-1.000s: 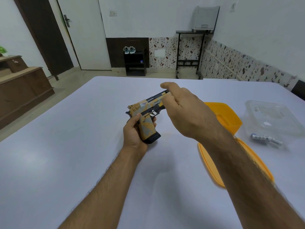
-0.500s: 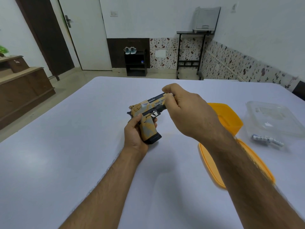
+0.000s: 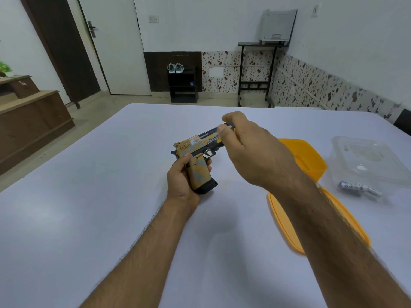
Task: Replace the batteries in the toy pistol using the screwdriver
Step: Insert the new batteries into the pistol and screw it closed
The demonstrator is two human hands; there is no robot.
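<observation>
Compared with a second ago, the right hand point(image 3: 251, 150) has shifted its fingers along the front of the toy pistol point(image 3: 200, 156): then the index finger stretched out over the top of the barrel, now the fingers are curled at the muzzle end, and a small yellow and black piece shows between thumb and fingers; whether that is the screwdriver I cannot tell. The pistol itself has hardly moved.

The left hand point(image 3: 182, 176) has its grip closed round the tan and grey handle, thumb on the near side, fingers wrapped behind, with the black base of the handle pointing down at about 5 o'clock toward the desk point(image 3: 89, 196). The barrel points away at about 2 o'clock. The right hand's grip is narrow, thumb and fingertips pinching at the front of the barrel, covering the muzzle.

The pistol sits just above the middle of the white desk, whether its base touches the surface I cannot tell. At 3 o'clock from it lies an orange lid point(image 3: 307, 158), partly hidden by the right forearm. Further toward 3 o'clock stands a clear plastic container point(image 3: 373, 161), and just in front of it, on the desk, lie small batteries point(image 3: 358, 188), side by side and somewhat blurred.
</observation>
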